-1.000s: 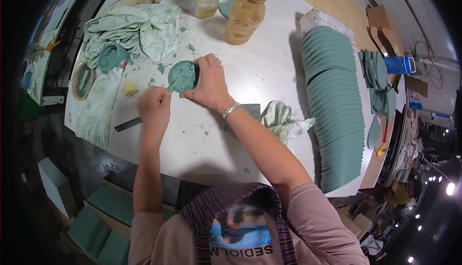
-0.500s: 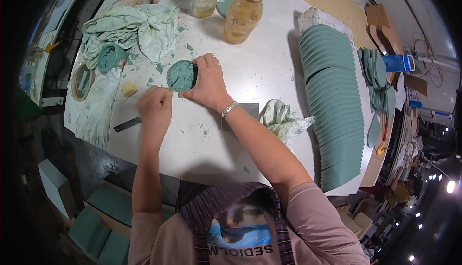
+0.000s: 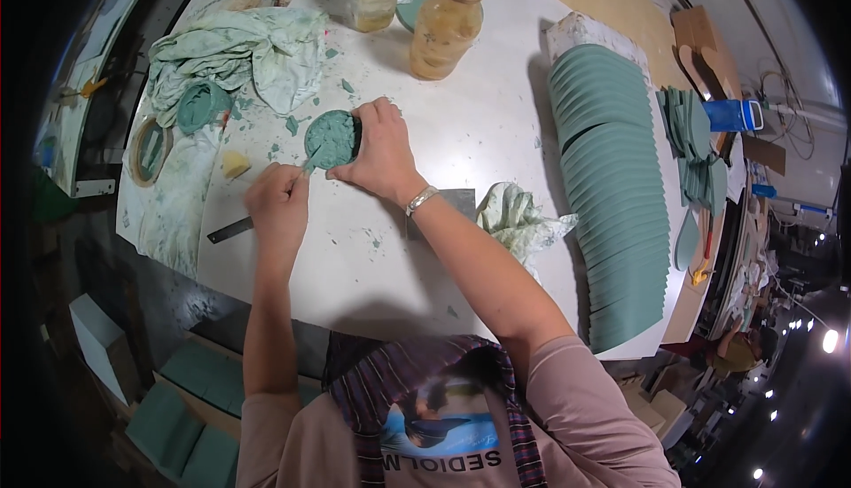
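The green paste (image 3: 331, 133) is apparently being worked with a thin tool (image 3: 309, 167). For sound results, the round container (image 3: 357, 136) is best being braced against the white table (image 3: 479, 124), with tool pressure being directed toward the supporting hand so that tipping is being prevented. Short, even strokes are being advised, and heavy scoops are best being avoided, since paste could be spilled over the rim.

The container is being grasped from its right side by the right hand (image 3: 383, 151), the wall being enclosed between fingers and thumb. The tool is being pinched by the left hand (image 3: 277, 195), its end being set into the paste at the near-left rim; the buried tip is being hidden.

A rough, lumpy, dull surface is being presented by the paste. The container is apparently being supported on the tabletop, near scattered green flecks (image 3: 292, 124).
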Demonstrator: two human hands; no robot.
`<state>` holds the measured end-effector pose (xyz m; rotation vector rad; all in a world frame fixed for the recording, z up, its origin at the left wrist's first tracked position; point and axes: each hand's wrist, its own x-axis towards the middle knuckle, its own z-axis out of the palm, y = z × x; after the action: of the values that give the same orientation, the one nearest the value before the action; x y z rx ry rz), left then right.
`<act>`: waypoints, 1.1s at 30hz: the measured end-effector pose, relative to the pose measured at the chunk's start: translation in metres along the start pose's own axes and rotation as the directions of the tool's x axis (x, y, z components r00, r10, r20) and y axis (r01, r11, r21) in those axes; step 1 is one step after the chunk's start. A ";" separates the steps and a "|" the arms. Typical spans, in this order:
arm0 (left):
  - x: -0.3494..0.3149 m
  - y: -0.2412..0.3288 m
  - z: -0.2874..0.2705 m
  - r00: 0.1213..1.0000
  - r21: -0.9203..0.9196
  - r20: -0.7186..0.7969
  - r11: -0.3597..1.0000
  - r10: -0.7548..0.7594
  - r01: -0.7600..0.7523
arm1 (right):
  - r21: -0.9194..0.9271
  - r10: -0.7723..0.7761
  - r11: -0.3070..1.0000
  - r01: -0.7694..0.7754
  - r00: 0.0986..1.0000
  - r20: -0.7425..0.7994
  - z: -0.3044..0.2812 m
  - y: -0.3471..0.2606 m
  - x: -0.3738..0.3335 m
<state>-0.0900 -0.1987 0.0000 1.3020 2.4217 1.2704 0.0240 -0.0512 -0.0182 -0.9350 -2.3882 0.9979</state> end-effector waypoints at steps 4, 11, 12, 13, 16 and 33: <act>-0.001 0.003 -0.005 0.999 0.035 -0.039 0.999 -0.028 0.029 | 0.006 0.004 1.000 -0.004 1.000 0.006 0.001 -0.001 -0.001; 0.000 0.000 0.002 1.000 0.017 -0.004 1.000 -0.026 0.026 | 0.001 -0.001 1.000 0.001 1.000 0.001 0.001 -0.002 0.000; 0.000 0.001 0.003 0.999 0.010 -0.014 0.999 -0.037 0.037 | 0.005 0.003 1.000 -0.003 1.000 0.008 0.001 -0.002 0.000; 0.000 0.001 0.004 0.999 0.003 -0.024 0.999 -0.047 0.047 | 0.004 0.005 1.000 -0.005 1.000 0.007 0.001 -0.001 0.000; -0.002 0.002 0.010 0.993 -0.071 0.022 0.991 -0.114 0.115 | -0.005 0.007 1.000 -0.006 1.000 0.007 0.000 -0.001 0.000; -0.002 -0.008 0.012 0.992 -0.083 -0.027 0.989 -0.125 0.122 | -0.010 0.000 1.000 0.000 1.000 0.007 0.001 -0.001 0.000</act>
<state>-0.0887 -0.1952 -0.0138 1.1008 2.4020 1.3506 0.0231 -0.0525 -0.0178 -0.9363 -2.4008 0.9922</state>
